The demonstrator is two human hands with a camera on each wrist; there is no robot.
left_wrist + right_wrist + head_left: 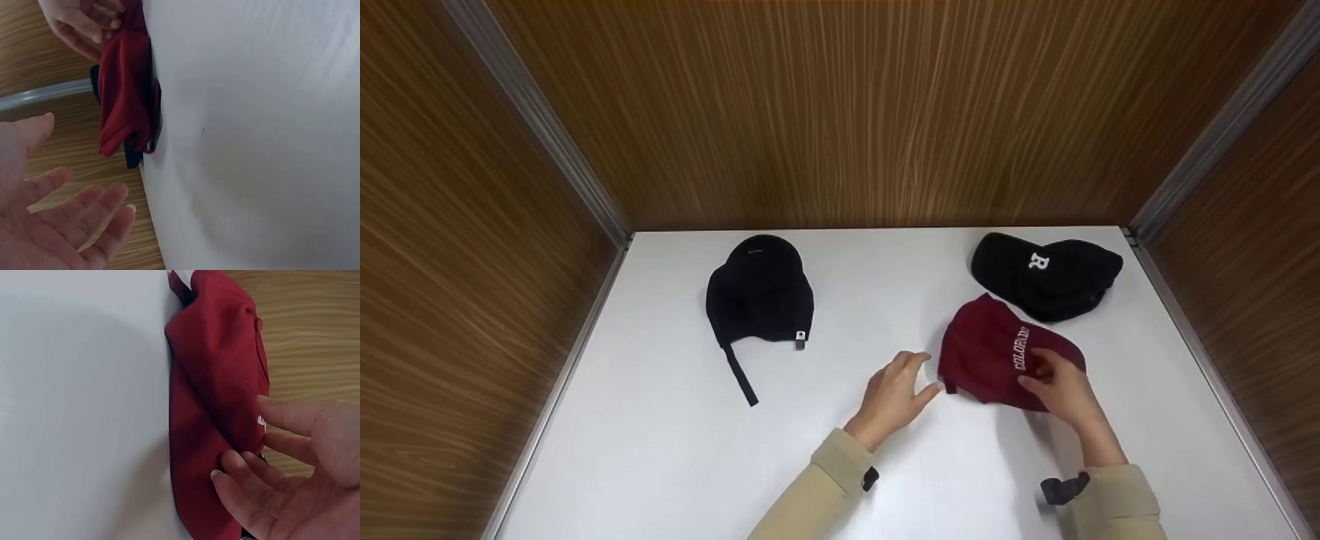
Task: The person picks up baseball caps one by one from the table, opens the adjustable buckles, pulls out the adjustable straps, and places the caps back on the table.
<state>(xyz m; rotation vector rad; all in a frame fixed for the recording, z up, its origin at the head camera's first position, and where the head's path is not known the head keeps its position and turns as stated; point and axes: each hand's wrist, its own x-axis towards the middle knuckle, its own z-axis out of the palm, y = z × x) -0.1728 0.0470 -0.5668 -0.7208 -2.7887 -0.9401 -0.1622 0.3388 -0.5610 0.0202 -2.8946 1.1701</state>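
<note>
A dark red baseball cap [979,349] with white COLORADO lettering lies on the white table, its brim toward the right. My right hand [1069,394] is over the cap's front and brim. In the right wrist view its fingers [247,492] are loosely bent, with the fingertips right at the red cloth where crown meets brim. My left hand [891,394] hovers just left of the cap's back edge, thumb and fingers spread with nothing between them. From the left wrist, the red crown [125,93] shows beyond the spread fingers [107,225].
A black cap [1069,281] with a white R lies behind the red one, close to it. At the left back is a dark cap [761,300] with its strap [741,379] hanging loose toward the front. Wood-grain panels [870,120] enclose the white table [660,457] on three sides.
</note>
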